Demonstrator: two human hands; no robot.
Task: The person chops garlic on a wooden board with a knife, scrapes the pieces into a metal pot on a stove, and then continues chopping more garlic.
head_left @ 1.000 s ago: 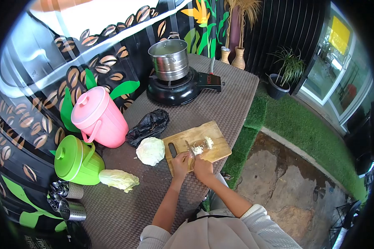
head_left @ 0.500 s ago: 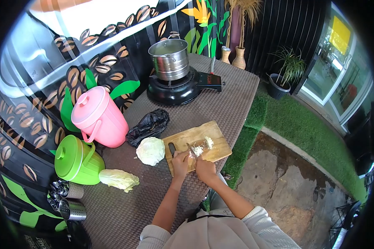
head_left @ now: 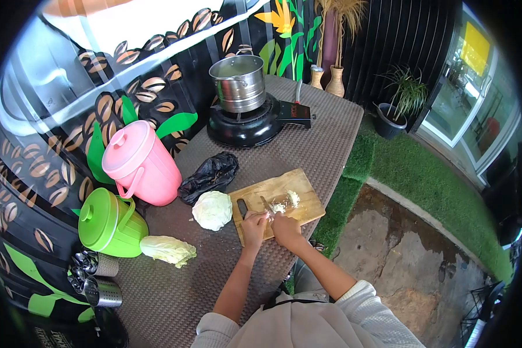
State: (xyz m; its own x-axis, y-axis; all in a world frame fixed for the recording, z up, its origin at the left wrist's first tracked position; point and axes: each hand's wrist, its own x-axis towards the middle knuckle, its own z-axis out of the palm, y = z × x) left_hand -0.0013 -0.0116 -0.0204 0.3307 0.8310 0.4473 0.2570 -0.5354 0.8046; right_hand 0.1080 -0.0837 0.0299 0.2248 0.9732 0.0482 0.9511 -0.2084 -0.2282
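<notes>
On the wooden cutting board [head_left: 300,184] lie two small heaps of finely chopped white bits [head_left: 294,199], which look like garlic. My right hand [head_left: 286,228] is closed around a knife [head_left: 265,203], its blade pointing away from me over the board. Close beside it, my left hand [head_left: 255,225] has its fingers pinched together near the blade; whatever they hold is too small to make out. A dark slot [head_left: 241,205] shows at the board's left end. Just left of the board sits a round pale cabbage [head_left: 212,210].
Behind the board, a steel pot [head_left: 236,84] stands on a black portable stove [head_left: 243,129]. A crumpled black plastic bag [head_left: 210,176], a pink lidded jug [head_left: 142,165], a green lidded jug [head_left: 111,225] and a napa cabbage [head_left: 168,250] line the left. Steel cutlery holders [head_left: 103,292] stand nearer.
The view has shifted slightly. Both hands stay at the board's near side; my right hand and the knife have moved only a little.
</notes>
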